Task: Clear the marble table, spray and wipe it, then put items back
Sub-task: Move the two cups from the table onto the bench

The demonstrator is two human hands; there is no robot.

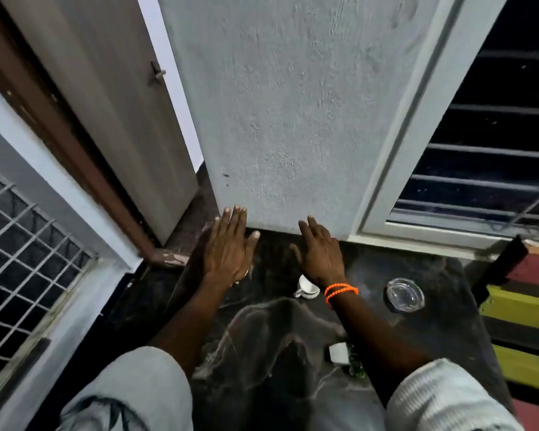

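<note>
While both your arms reach out over the dark marble table [433, 331], your left hand [227, 247] and right hand [319, 251] hover with fingers straight and spread — neither holds anything. A white cup [307, 289] sits just under your right wrist, beside the orange bead bracelet [339, 290]. A glass ashtray [405, 294] stands to its right. Nearer you lies a small white pot [339, 353] — possibly with a plant, partly hidden.

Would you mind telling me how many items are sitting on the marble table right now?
3 that I can make out: a white cup under the right hand, a glass ashtray to its right, and a small white pot with greenery nearer the front. The arms may hide others.
</note>
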